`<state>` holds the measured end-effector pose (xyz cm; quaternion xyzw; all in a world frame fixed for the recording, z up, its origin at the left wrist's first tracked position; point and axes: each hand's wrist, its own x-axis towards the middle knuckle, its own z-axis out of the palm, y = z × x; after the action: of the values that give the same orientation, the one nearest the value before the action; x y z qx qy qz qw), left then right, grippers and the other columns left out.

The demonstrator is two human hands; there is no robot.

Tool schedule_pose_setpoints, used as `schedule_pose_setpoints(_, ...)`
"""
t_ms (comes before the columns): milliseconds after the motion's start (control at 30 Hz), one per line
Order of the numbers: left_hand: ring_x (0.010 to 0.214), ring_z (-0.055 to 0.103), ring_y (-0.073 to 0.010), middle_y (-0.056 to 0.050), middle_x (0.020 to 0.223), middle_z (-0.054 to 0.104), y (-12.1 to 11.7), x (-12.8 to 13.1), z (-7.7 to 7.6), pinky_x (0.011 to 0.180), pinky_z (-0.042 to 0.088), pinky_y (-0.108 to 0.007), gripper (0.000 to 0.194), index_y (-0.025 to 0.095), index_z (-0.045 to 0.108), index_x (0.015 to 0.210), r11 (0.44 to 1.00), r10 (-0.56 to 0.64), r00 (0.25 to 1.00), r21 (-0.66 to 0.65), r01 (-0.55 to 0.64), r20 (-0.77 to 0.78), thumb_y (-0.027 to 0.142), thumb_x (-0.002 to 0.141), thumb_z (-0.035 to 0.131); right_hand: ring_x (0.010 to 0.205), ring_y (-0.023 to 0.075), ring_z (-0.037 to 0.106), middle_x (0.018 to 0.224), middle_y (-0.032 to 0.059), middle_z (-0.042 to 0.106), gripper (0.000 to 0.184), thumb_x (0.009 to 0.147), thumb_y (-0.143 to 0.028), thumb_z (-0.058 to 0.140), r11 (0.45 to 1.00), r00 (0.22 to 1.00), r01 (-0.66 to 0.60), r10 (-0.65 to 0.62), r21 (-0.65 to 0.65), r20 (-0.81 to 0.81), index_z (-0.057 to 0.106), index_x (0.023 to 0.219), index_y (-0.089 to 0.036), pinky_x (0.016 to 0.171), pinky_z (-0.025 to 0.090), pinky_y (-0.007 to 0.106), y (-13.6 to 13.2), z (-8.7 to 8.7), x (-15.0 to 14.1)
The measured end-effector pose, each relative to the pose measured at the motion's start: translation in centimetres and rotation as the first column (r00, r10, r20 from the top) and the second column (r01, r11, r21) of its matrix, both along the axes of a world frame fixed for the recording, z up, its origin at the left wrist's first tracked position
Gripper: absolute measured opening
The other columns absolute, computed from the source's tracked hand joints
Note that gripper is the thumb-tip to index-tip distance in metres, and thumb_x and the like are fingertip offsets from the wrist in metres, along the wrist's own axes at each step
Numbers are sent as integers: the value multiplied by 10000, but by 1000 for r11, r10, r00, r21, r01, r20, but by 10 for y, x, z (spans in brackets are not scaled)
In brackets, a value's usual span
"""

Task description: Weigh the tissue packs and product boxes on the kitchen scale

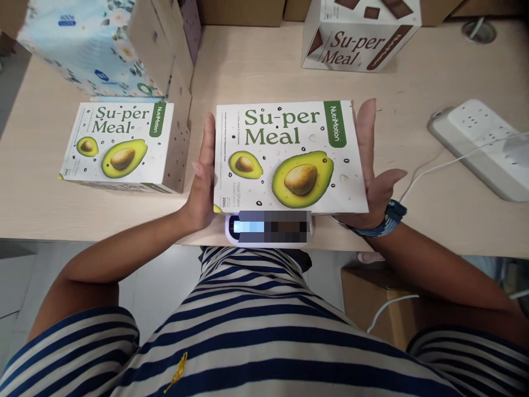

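A white avocado-print "Su-per Meal" box lies flat on a small white scale at the near table edge; the scale's lit display is blurred. My left hand presses flat against the box's left side, fingers straight. My right hand lies flat against its right side, thumb spread outward, a blue watch on the wrist. Both hands clasp the box between their palms.
A second avocado box sits to the left, beside an open cardboard carton and a floral tissue box. A brown-print Su-per Meal box stands at the back. A white power strip with cables lies at right.
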<state>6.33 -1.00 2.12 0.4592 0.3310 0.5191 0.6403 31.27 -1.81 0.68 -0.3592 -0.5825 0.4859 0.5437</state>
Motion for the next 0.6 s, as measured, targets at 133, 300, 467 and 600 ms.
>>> schedule_pose_setpoints(133,1775,-111,-247,159,1868,77,-3,-8,-2,1496,102,-446,925,405,213,1751,989,54,998,136,-55,10,861,974,422,1771,211,8,1820,-197,44,966,906,-1001,292,994,999,49,-47,-94,19,224,1730,-501,1491,170,519,-6,8,0)
schedule_pose_setpoints(300,1777,-59,-181,139,1865,107,-8,-17,6,1473,-12,-278,878,377,338,1724,975,157,987,150,-162,46,823,979,473,1757,222,150,1828,-48,183,931,979,-885,19,970,979,166,-184,-180,-89,194,1760,-410,1465,201,600,4,3,9)
schedule_pose_setpoints(467,1781,27,-289,95,1875,116,-5,-22,-2,1485,163,-491,1037,456,83,1744,987,62,998,147,-58,-23,903,908,504,1762,272,-81,1801,-220,-148,799,1020,-847,204,652,796,85,-499,754,342,-39,1727,-565,1461,91,655,31,-7,21)
schedule_pose_setpoints(600,1778,74,-322,144,1873,21,7,-21,-7,1465,266,-513,965,472,107,1739,981,47,994,191,-27,-103,901,938,432,1761,324,40,1809,-185,-166,821,1033,-820,239,590,694,54,-602,805,395,-83,1733,-535,1463,155,643,47,-11,40)
